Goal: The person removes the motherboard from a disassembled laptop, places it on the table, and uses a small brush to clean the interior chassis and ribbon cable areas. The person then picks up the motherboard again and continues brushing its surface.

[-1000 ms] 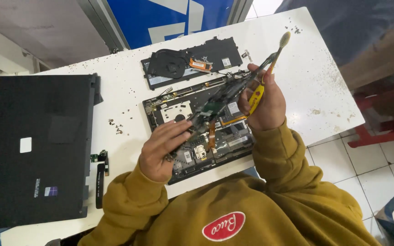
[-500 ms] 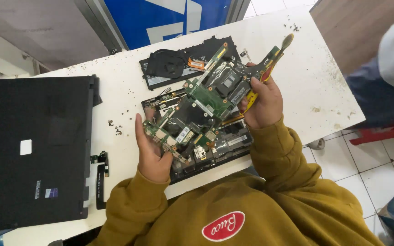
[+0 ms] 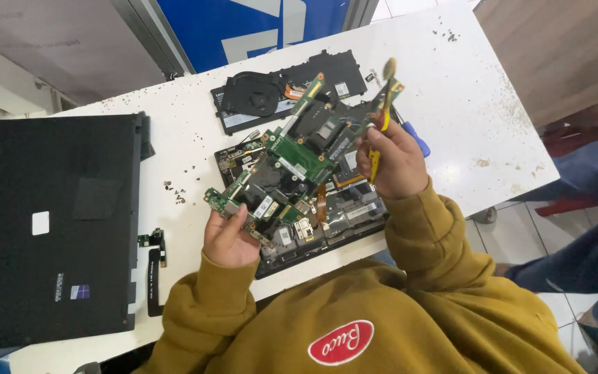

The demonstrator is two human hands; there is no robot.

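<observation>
I hold a green laptop motherboard lifted flat above an opened black laptop base on a white table. My left hand grips the board's lower left corner. My right hand grips its right edge and also holds a yellow-handled brush, its bristle end pointing up and away. The board hides much of the base beneath it.
A black fan and battery assembly lies behind the base. A closed black laptop lid rests at the left. Small screws and a black strip part sit between them. A blue-handled tool lies by my right hand.
The motherboard has turned from edge-on to flat and spread wide. My left hand slid from its middle down to the lower left corner; my right hand stayed at the right edge.
</observation>
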